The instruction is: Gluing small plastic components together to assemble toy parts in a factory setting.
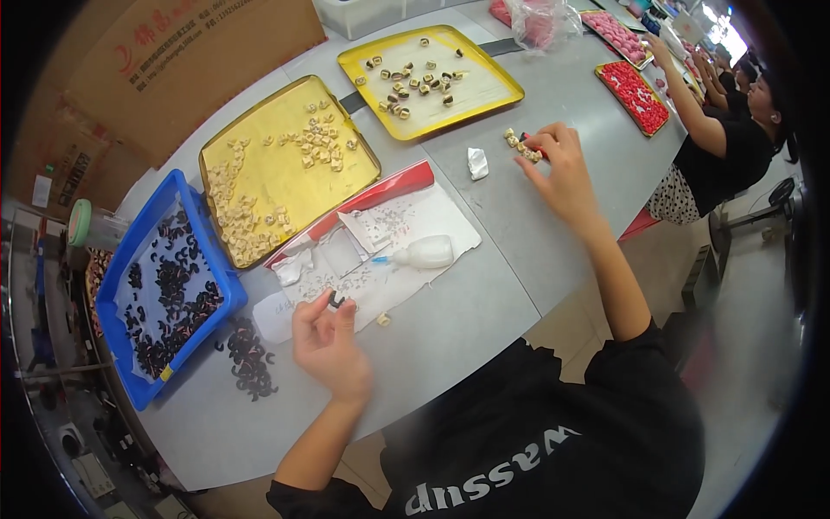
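Note:
My left hand is raised over the near part of the table, thumb and fingertips closed on a small black curved piece. On the right, my right hand reaches to a little row of cream pieces, its thumb and forefinger apart around them; something dark and red shows by the fingertips. Between the hands, a white squeeze bottle with a blue needle tip lies on a speckled white sheet. One loose cream piece sits beside the left hand.
A blue tray and a loose pile hold black curved pieces. Cream pieces lie on one yellow tray, cream-and-dark ones on another yellow tray. Crumpled white paper is near my right hand. A co-worker sits at the far right.

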{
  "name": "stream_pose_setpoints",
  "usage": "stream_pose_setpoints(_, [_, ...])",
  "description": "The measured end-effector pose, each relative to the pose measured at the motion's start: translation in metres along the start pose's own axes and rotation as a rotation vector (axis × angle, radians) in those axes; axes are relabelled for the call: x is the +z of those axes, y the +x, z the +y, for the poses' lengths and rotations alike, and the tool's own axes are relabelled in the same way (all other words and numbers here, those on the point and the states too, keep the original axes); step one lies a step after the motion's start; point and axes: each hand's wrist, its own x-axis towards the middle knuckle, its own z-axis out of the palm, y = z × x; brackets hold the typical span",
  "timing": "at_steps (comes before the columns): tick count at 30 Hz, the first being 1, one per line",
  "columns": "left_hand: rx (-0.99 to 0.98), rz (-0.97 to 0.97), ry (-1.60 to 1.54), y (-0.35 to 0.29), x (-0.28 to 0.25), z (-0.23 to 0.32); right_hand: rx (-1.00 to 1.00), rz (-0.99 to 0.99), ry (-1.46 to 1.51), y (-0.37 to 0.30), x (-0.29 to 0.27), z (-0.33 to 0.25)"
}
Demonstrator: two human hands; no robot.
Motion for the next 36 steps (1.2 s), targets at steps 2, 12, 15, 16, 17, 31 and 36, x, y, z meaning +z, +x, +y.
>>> stream_pose_setpoints(2, [0.028,-0.017,-0.031,-0.001,0.0,-0.001,0.032,-0.013,-0.056,-0.001,-0.002,0.011])
stream_pose_setpoints(12, [0.097,-0.044,-0.013,-0.003,-0.003,-0.005,-0.001,-0.042,-0.016,0.001,0.002,0.014])
stream_pose_setpoints(15, [0.131,-0.07,0.008,-0.003,-0.003,-0.002,0.083,-0.05,0.205,0.005,-0.004,-0.009])
stream_pose_setpoints(16, [0.151,-0.103,0.028,-0.003,-0.002,-0.002,0.192,-0.073,0.392,0.006,-0.005,-0.02])
stream_pose_setpoints(17, [0.153,-0.089,0.04,-0.004,-0.001,-0.001,0.183,-0.081,0.407,0.008,-0.004,-0.035])
stream_pose_setpoints(31, [0.188,-0.266,-0.064,-0.007,-0.003,-0.007,-0.098,-0.505,1.331,-0.018,0.023,-0.147])
stream_pose_setpoints(36, [0.183,-0.269,-0.066,-0.005,-0.001,-0.004,-0.132,-0.521,1.296,-0.021,0.028,-0.146])
